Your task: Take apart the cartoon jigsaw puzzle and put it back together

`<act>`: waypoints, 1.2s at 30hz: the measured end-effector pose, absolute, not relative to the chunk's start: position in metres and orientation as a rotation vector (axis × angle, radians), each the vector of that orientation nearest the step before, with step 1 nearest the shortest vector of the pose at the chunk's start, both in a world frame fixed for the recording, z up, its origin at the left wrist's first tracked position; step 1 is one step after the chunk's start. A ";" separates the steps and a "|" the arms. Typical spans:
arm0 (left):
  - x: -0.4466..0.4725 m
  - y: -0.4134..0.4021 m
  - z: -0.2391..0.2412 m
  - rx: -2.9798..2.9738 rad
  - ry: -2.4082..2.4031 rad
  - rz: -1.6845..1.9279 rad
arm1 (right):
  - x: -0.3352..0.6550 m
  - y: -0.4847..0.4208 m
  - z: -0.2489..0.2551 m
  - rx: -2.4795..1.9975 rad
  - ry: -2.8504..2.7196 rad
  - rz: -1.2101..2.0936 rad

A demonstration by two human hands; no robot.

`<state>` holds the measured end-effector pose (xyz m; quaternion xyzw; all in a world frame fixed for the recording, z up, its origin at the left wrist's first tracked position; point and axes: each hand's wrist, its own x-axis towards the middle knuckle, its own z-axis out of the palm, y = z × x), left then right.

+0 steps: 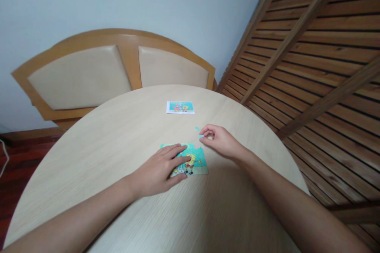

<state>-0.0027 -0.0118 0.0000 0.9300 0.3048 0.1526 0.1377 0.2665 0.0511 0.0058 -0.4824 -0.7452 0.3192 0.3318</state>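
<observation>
A jigsaw puzzle (201, 169) with a yellow cartoon sponge figure on a turquoise ground lies on the table, with a notch at its upper right corner. My left hand (163, 168) rests flat over its left part, fingers spread, hiding some of the picture. My right hand (218, 139) is just beyond the puzzle's upper right, thumb and fingers pinching a small turquoise puzzle piece (201, 136). Another loose turquoise piece (196, 129) lies on the table close to my right fingertips.
The round pale wooden table (97, 158) carries a printed reference picture (180, 107) farther back. Behind it stands a wooden headboard (129, 63) with cream panels against a pale wall. On the right leans a slatted wooden panel (320, 59).
</observation>
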 end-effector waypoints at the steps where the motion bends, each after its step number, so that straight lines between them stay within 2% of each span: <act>1: -0.003 -0.012 0.001 2.720 0.889 0.419 | 0.267 0.053 0.003 -1.272 -1.930 0.856; 11: -0.006 -0.012 0.005 2.793 0.880 0.368 | 0.261 0.051 -0.001 -1.340 -1.803 1.112; 19: -0.006 -0.012 0.003 2.786 0.882 0.366 | 0.261 0.054 -0.003 -1.286 -1.884 1.104; 36: -0.006 -0.012 0.002 2.779 0.882 0.396 | 0.266 0.058 -0.008 -1.314 -2.139 0.694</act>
